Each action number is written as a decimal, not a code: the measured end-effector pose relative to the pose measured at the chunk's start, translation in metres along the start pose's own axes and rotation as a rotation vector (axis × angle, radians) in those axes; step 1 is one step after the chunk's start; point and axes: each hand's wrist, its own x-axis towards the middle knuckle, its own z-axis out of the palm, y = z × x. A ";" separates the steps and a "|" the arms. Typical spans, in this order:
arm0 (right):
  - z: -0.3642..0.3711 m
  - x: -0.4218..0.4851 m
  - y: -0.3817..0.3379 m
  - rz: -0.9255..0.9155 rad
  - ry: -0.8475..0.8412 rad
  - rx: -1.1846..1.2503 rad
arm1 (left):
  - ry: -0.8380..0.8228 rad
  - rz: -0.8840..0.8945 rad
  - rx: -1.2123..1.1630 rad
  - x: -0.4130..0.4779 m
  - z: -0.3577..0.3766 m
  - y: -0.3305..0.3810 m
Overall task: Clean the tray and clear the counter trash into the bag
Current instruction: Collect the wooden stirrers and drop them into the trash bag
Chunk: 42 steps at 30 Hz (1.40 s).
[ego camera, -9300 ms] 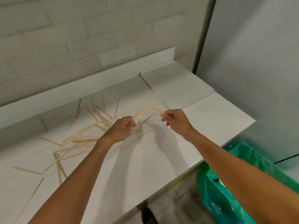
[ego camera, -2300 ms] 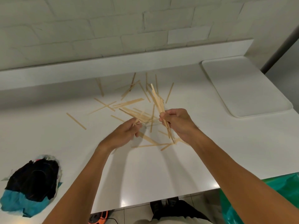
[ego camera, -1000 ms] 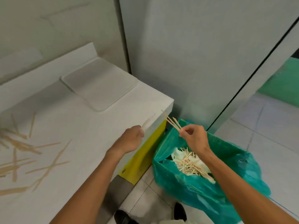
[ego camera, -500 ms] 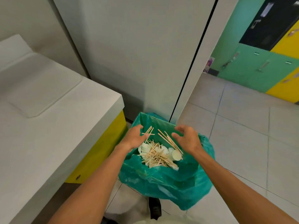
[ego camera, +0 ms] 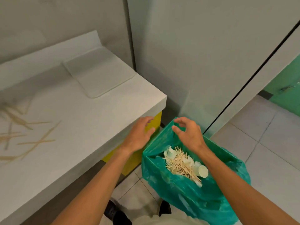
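Note:
A green plastic bag stands open on the floor beside the counter. Inside it lie a heap of wooden sticks and small white cups. My right hand hovers over the bag's far rim with loosely spread fingers and holds nothing. My left hand is empty too, fingers relaxed, over the counter's front edge. A white tray lies bare near the counter's right end. Several loose wooden sticks are scattered on the counter at the left.
The white counter has a yellow front panel under its corner. A grey wall panel rises right behind the bag. Tiled floor spreads to the right, and my shoes show below.
Both hands carried sticks from the counter to the bag and dropped them in. They have since lifted out empty, and my view has swung back toward the counter.

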 end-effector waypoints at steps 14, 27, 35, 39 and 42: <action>0.189 0.020 -0.184 -0.396 -0.351 0.036 | 0.455 -0.228 -0.003 -0.128 -0.200 -0.118; 0.351 0.013 -0.267 -0.710 -0.623 -0.424 | 0.423 -0.419 0.468 -0.232 -0.321 -0.263; 0.391 0.008 -0.291 -0.817 -0.454 -0.429 | 0.407 -0.437 0.431 -0.238 -0.356 -0.302; 0.399 0.013 -0.302 -0.855 -0.468 -0.516 | 0.495 -0.413 0.408 -0.224 -0.354 -0.302; 0.402 0.016 -0.303 -0.899 -0.510 -0.563 | 0.519 -0.408 0.442 -0.218 -0.347 -0.294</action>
